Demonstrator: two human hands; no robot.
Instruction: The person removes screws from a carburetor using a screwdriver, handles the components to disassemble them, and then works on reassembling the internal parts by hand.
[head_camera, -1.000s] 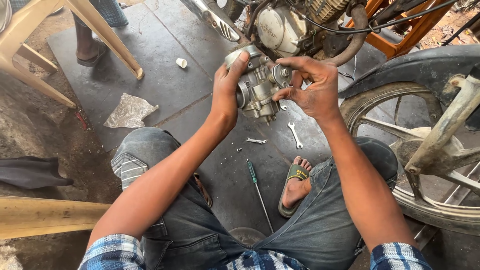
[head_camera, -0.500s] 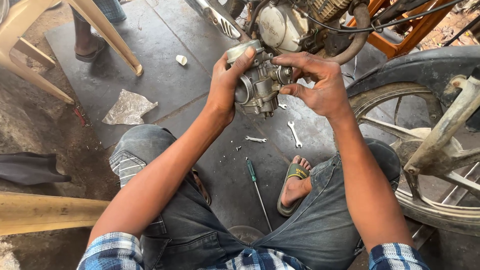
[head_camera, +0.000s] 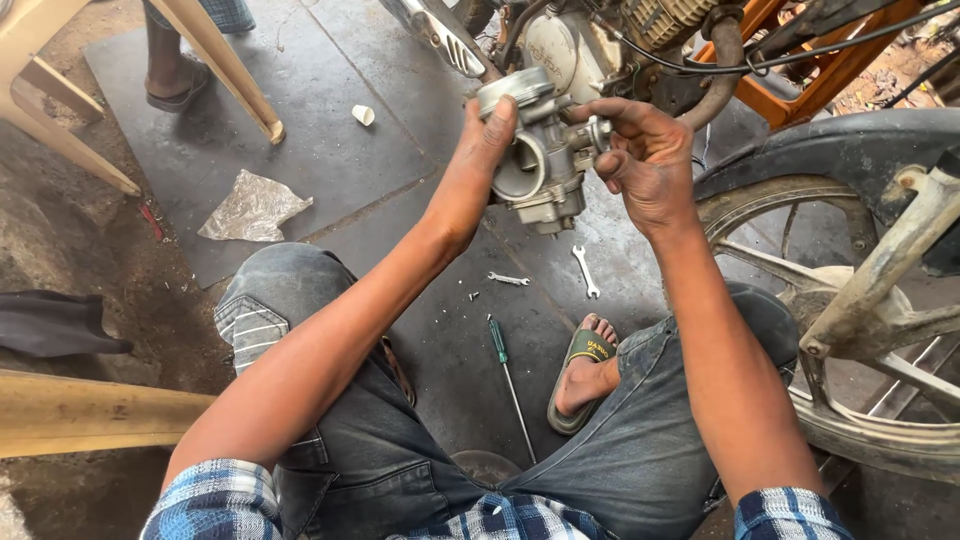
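Carburettor held up off the ground, in front of the motorcycle engine, between both hands. Left hand clamped on its left side, thumb up against the round cap. Right hand on the opposite side, fingertips pinched together on a small fitting at the upper right of the body. Long axis roughly upright, cap uppermost, open bore facing the camera. Both hands in contact; right hand the working one. Screwdriver and spanner on the dark mat below, well apart from both hands.
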